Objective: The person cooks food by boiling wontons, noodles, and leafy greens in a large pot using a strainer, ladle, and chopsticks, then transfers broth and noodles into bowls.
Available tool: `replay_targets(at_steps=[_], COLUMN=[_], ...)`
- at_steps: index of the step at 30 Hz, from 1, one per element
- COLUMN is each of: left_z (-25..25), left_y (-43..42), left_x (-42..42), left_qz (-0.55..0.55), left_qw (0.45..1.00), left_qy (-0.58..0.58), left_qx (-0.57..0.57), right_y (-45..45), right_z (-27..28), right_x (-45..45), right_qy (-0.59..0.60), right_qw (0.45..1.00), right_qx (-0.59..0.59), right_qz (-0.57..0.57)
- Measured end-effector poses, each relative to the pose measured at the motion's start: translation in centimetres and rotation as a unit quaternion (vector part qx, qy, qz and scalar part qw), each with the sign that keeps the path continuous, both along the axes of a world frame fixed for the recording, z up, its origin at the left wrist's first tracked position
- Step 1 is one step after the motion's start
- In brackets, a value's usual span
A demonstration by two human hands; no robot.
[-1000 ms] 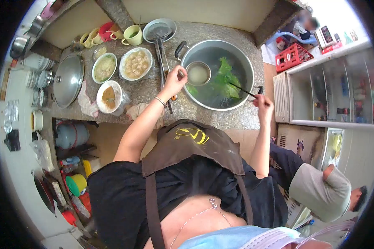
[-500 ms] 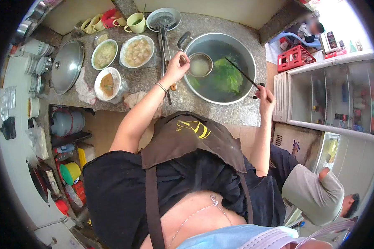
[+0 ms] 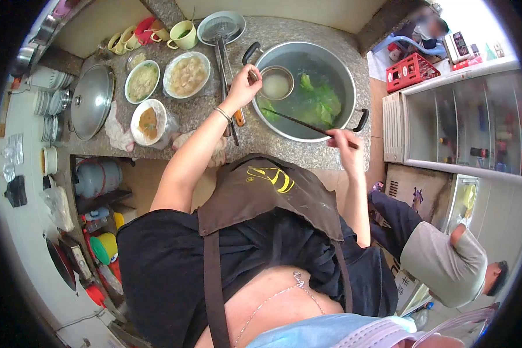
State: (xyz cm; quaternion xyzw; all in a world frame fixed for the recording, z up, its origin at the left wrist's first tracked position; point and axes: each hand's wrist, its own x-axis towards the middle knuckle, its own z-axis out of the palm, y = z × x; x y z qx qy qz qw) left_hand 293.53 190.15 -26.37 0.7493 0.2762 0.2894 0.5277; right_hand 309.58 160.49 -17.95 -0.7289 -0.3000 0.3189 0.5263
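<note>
A wide metal pot (image 3: 354, 95) of greenish water stands on the stone counter, with leafy greens (image 3: 322, 104) in the liquid. At the pot's left rim, my left hand (image 3: 243, 90) is closed around the handle of a round metal ladle (image 3: 277, 83); its bowl holds cloudy pale liquid. Over the near right rim, my right hand (image 3: 345, 144) grips dark chopsticks (image 3: 298, 120). Their tips reach across the water to a small green piece (image 3: 268, 111) near the left wall.
Left of the pot are a strainer (image 3: 220, 29), a bowl of dumplings (image 3: 187, 74), a bowl of pale food (image 3: 142, 81), a bowl with brown sauce (image 3: 149, 123) and a large lid (image 3: 91, 101). Mugs (image 3: 183, 35) line the back. A person (image 3: 443, 264) is at right, by a glass-door fridge (image 3: 458, 122).
My right hand has moved left and toward me. The chopstick tips have swung from the greens at the pot's far middle to its left side. My left hand keeps its hold on the ladle.
</note>
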Motion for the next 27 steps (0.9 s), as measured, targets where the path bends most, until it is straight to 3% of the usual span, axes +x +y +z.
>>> replay_targets(at_steps=[4, 14, 16, 18, 23, 27], left_z=[0.3, 1.6, 1.6, 1.2, 0.4, -0.1], left_y=[0.3, -0.9, -1.1, -1.1, -1.8, -1.3], left_x=[0.3, -1.1, -1.1, -1.2, -1.7, -1.7], left_qz=[-0.001, -0.011, -0.019, -0.025, -0.031, -0.024], left_qw=[1.000, 1.000, 1.000, 1.000, 0.999, 0.998], left_qy=[-0.010, -0.015, -0.015, 0.001, -0.031, -0.002], left_qx=[-0.006, 0.000, -0.011, 0.006, -0.024, -0.064], right_y=[0.6, -3.0, -3.0, -2.3, -2.2, -1.8], right_z=[-4.8, -2.2, -5.8, -6.5, -0.9, -4.5], right_x=[2.3, 5.7, 6.4, 6.2, 5.3, 6.7], right_qy=[0.009, -0.036, -0.110, -0.085, -0.079, -0.097], right_qw=[0.999, 0.981, 0.982, 0.990, 0.976, 0.983], right_qx=[-0.030, 0.039, 0.024, 0.004, 0.056, -0.028], right_qz=[-0.030, -0.188, -0.150, -0.114, -0.193, -0.155])
